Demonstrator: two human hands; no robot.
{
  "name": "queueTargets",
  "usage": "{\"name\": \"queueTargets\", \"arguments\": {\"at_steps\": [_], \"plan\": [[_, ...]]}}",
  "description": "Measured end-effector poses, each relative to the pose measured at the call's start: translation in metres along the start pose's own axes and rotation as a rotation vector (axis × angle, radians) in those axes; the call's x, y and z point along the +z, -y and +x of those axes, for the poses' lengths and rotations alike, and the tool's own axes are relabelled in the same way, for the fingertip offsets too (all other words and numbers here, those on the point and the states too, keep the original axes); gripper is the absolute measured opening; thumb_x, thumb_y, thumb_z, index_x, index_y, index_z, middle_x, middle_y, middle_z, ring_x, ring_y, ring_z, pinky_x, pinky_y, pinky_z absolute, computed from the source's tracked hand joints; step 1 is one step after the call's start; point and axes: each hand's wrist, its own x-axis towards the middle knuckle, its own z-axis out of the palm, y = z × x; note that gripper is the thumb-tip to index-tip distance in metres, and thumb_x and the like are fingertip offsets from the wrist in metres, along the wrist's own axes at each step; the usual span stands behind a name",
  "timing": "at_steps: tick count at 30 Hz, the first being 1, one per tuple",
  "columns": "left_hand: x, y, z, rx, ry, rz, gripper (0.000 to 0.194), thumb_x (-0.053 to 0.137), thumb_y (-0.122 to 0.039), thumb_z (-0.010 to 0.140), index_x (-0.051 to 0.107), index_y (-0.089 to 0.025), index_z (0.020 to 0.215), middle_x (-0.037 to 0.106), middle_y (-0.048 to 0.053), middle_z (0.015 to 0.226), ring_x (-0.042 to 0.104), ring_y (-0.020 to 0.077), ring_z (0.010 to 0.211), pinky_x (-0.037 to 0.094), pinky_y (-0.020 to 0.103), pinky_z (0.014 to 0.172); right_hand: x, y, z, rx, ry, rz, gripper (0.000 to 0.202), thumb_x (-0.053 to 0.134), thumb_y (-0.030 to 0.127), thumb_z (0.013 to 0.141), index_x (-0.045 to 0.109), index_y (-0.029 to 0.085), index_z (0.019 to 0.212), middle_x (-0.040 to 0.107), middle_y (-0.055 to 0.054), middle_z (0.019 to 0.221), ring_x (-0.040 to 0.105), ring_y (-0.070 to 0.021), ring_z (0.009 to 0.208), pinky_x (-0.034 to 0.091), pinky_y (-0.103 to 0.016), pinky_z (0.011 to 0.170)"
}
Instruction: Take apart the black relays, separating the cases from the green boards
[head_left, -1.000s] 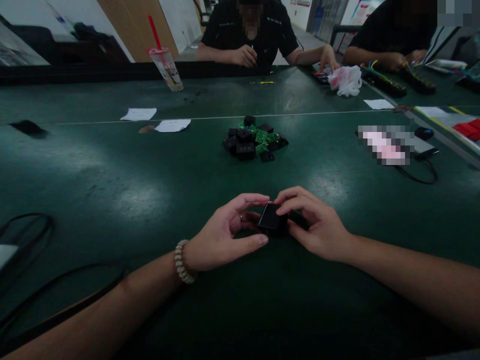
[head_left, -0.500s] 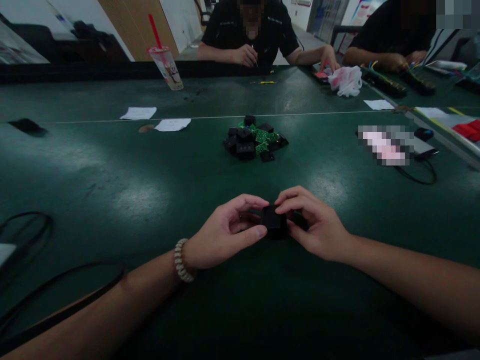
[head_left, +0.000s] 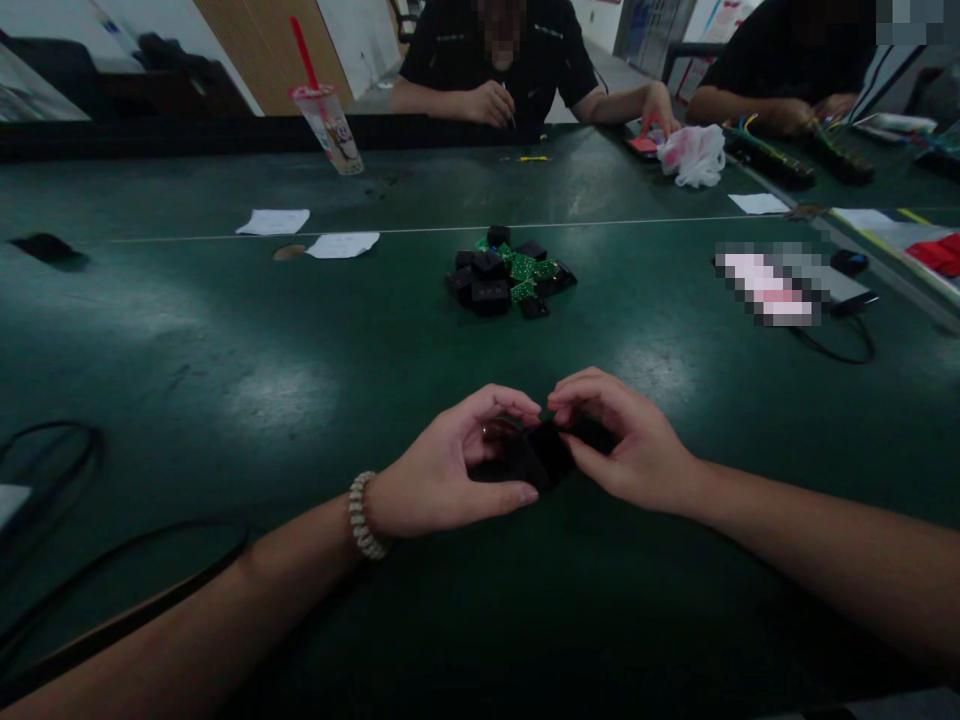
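Low in the centre of the frame, fingertips of both hands pinch one small black case [head_left: 546,452] just above the green table [head_left: 225,380]. The left hand [head_left: 450,478] curls around it, thumb stretched beneath and forefinger arched over the top; the right hand [head_left: 626,445] closes on its other end, fingers bent tight. A second ago the case showed a flat, shiny face upward; now it is tipped on edge into a dark wedge between the thumbs, and the two forefingers nearly meet above it. That turn suggests the piece is being rotated or pressed together in the grip, though whether it is one part or two cannot be told in the dim light. A beaded bracelet [head_left: 363,517] circles the left wrist.

Beyond the hands, at mid-frame, lies one pile [head_left: 508,274] of similar black cases mixed with green circuit boards; roughly a dozen pieces, too heaped to count exactly. Two paper slips [head_left: 307,232] sit left of it, a third [head_left: 757,204] at upper right. One lidded cup [head_left: 328,128] with a red straw stands at upper left. A white bag [head_left: 696,155] rests at upper right. Two other people work across the top edge. Black cables [head_left: 112,570] loop at lower left.
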Motion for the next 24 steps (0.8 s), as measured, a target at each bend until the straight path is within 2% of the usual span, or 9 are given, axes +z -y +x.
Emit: {"name": "queueTargets", "arguments": {"at_steps": [3,6,13,18,21,24], "plan": [[0.001,0.0,0.001,-0.005,-0.005,0.002,0.06,0.09,-0.01,0.077,0.063,-0.021,0.129,0.068,0.005,0.122,0.071,0.0186,0.111,0.062,0.034,0.098,-0.005,-0.002,0.009,-0.018,0.042,-0.151,0.029,0.068,0.007,0.09,0.066,0.022,0.115,0.069,-0.008,0.11,0.07,-0.0218,0.098,0.061,-0.039,0.083],[0.001,0.0,0.001,-0.026,0.015,0.014,0.056,0.089,-0.011,0.079,0.064,-0.02,0.128,0.07,0.007,0.121,0.073,0.0211,0.112,0.064,0.037,0.099,-0.012,-0.011,0.02,-0.003,0.042,-0.327,0.026,0.07,0.013,0.09,0.066,0.021,0.114,0.072,-0.011,0.113,0.07,-0.0269,0.104,0.061,-0.046,0.089],[0.002,-0.002,0.0,-0.006,-0.007,0.051,0.043,0.087,-0.011,0.08,0.065,-0.019,0.116,0.07,0.008,0.12,0.075,0.0234,0.11,0.065,0.038,0.096,-0.02,-0.049,0.062,0.008,0.04,-0.603,0.039,0.069,0.019,0.091,0.066,0.02,0.129,0.065,-0.017,0.14,0.059,-0.0379,0.131,0.048,-0.064,0.114],[0.003,-0.001,0.002,0.048,-0.019,0.04,0.04,0.086,-0.005,0.077,0.067,-0.019,0.11,0.066,0.008,0.122,0.072,0.0228,0.113,0.063,0.039,0.1,-0.017,-0.067,0.098,0.045,0.097,-0.711,0.052,0.068,0.021,0.094,0.061,0.012,0.145,0.053,-0.022,0.159,0.049,-0.0428,0.147,0.04,-0.066,0.124],[0.002,0.0,0.002,0.078,-0.018,0.042,0.04,0.085,-0.005,0.078,0.066,-0.019,0.11,0.065,0.008,0.123,0.071,0.0214,0.113,0.064,0.037,0.1,-0.016,-0.074,0.11,0.061,0.113,-0.74,0.054,0.068,0.021,0.095,0.061,0.008,0.146,0.051,-0.024,0.162,0.047,-0.0437,0.15,0.038,-0.066,0.126],[0.001,0.003,0.002,0.096,-0.026,0.057,0.04,0.085,-0.005,0.079,0.066,-0.019,0.111,0.065,0.008,0.123,0.071,0.0205,0.113,0.064,0.036,0.1,-0.017,-0.081,0.114,0.039,0.095,-0.731,0.051,0.066,0.019,0.096,0.063,0.009,0.145,0.053,-0.023,0.16,0.049,-0.0407,0.15,0.039,-0.062,0.127]]}}
